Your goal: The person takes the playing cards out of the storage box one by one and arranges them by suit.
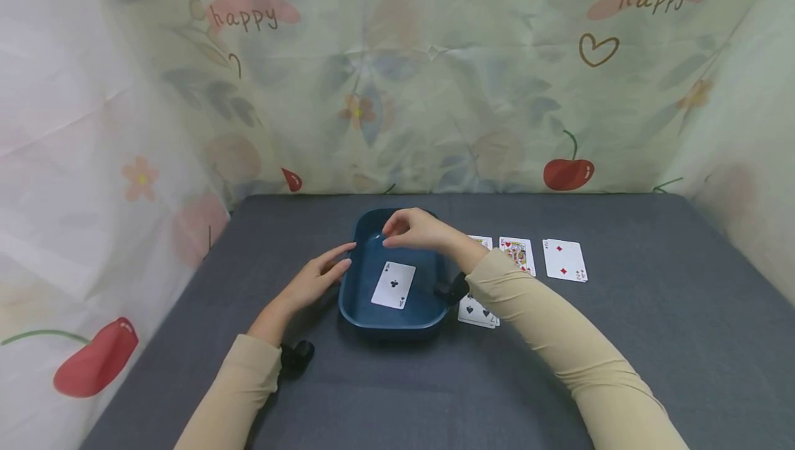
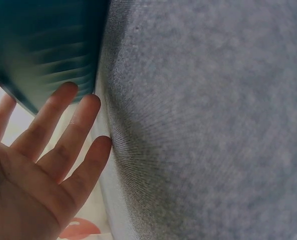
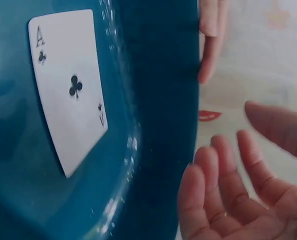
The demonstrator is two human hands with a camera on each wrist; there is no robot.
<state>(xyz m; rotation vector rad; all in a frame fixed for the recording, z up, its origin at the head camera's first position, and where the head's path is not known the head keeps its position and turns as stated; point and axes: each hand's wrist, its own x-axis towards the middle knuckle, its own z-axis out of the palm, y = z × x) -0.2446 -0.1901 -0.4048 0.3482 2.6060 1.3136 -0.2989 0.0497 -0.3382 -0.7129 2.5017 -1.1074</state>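
A dark blue tray [image 1: 393, 327] sits on the table with one ace of clubs [image 1: 394, 285] lying face up in it. My left hand [image 1: 313, 279] is at the tray's left side, fingers extended and fingertips right at its wall. In the left wrist view those fingers [image 2: 71, 142] are spread beside the ribbed outer side of the tray. Over the far part of the tray is my right hand [image 1: 419, 229], its fingers loosely bent. The right wrist view shows its thumb apart from the fingers [image 3: 228, 175] and nothing held between them.
Right of the tray lie face-up cards: a red face card [image 1: 517, 255], a two of diamonds [image 1: 564, 260] with another card edge under it, and a small pile of spades [image 1: 477, 313]. My right forearm partly covers them. A patterned curtain [image 1: 435, 91] stands behind the table [image 1: 652, 339].
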